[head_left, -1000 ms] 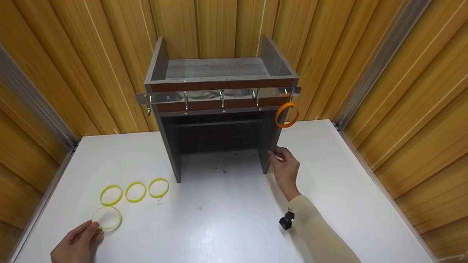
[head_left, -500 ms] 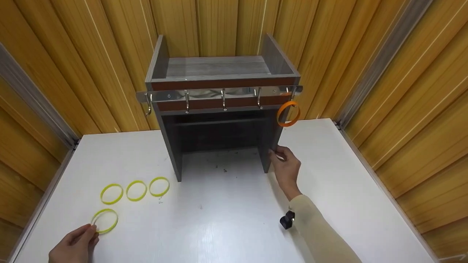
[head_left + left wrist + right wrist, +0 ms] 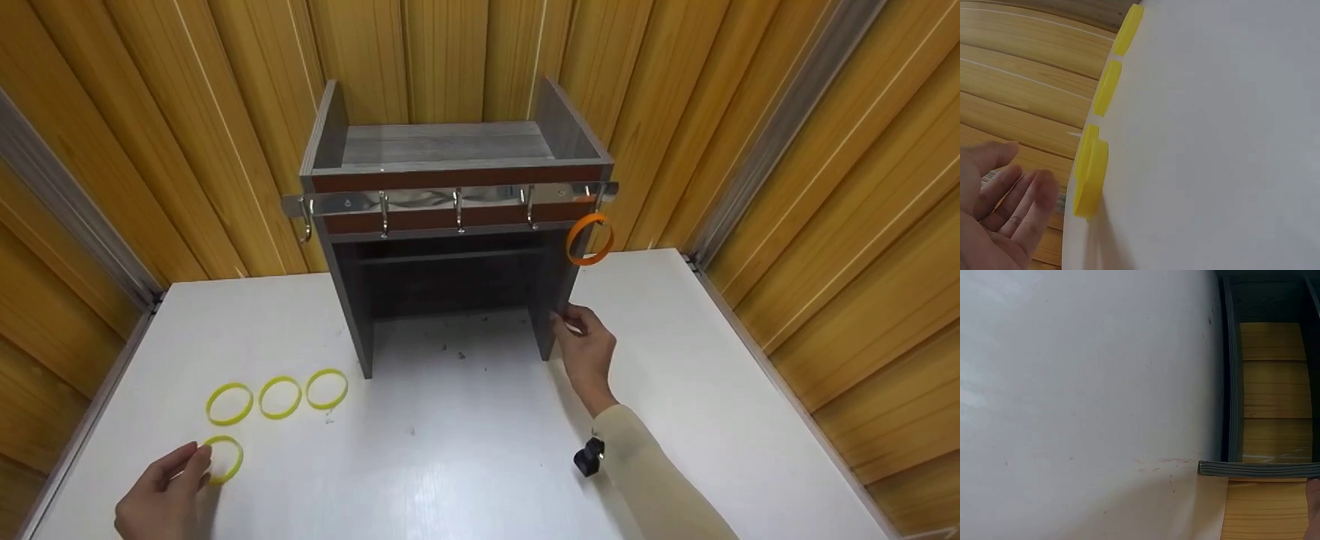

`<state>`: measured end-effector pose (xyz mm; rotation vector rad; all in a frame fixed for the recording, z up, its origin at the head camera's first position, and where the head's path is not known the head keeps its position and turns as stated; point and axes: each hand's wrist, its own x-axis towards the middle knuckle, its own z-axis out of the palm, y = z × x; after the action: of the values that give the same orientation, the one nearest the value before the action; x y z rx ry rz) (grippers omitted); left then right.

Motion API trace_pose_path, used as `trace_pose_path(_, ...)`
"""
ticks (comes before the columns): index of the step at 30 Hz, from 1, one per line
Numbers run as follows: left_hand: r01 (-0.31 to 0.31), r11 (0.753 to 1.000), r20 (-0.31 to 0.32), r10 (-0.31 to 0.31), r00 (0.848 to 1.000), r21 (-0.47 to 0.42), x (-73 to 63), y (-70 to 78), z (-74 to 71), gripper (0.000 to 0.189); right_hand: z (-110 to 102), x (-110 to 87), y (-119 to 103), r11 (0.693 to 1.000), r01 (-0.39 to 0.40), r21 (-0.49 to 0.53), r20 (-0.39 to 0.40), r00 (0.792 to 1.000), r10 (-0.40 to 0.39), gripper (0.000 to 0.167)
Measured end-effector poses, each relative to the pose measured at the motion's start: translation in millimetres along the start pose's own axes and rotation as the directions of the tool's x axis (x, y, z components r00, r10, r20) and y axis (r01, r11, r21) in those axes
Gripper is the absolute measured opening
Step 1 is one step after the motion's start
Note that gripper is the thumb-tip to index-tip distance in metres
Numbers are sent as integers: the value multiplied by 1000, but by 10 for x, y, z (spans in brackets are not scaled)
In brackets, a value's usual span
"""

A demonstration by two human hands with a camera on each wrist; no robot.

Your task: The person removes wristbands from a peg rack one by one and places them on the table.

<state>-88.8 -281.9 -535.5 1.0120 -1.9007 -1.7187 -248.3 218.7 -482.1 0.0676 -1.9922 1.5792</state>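
My left hand (image 3: 169,487) is beside a yellow ring (image 3: 239,463) lying on the white table. In the left wrist view a gap separates the loosely bent fingers from that yellow ring (image 3: 1093,180), and nothing is between thumb and fingertips. Behind it, several more yellow bands lie in a row, among them the left one (image 3: 212,415). My right hand (image 3: 589,351) pinches the lower edge of the right side panel (image 3: 551,330) of a grey wooden shelf. An orange ring (image 3: 576,256) hangs from the rightmost hook of the metal hook rail (image 3: 420,201).
The shelf's grey top tray (image 3: 450,142) stands above the rail, whose other hooks hold nothing. Wood-panelled walls (image 3: 810,187) enclose the white table (image 3: 450,465) at the back and sides. A black device (image 3: 589,457) is strapped at my right wrist.
My left hand has set the yellow ring down flat and let go, its fingers now parted from it. The right hand keeps its grip on the side panel.
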Motion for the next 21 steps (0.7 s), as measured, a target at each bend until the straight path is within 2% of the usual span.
trace_pose_path(2,-28,999,-4,28,1000,-25,-26,8,67,19,5,-6,7,1000,-12,0,5,1000,12,13)
trace_pose_path(6,-82,995,14,83,996,-51,-57,34,216,33,16,1,8,1000,-11,17,4,1000,10,13)
trace_pose_path(9,-122,992,31,123,992,-25,-89,80,351,39,20,12,4,1000,2,26,5,1000,-2,13)
trace_pose_path(14,-173,985,65,172,983,12,-170,164,589,37,21,20,0,1000,3,24,2,1000,-3,12)
trace_pose_path(18,-191,980,113,196,974,-58,-241,225,767,37,22,19,0,1000,7,17,-1,1000,-7,12)
trace_pose_path(21,-214,974,143,223,964,-76,-304,277,898,37,23,19,5,1000,16,6,-1,1000,-16,12)
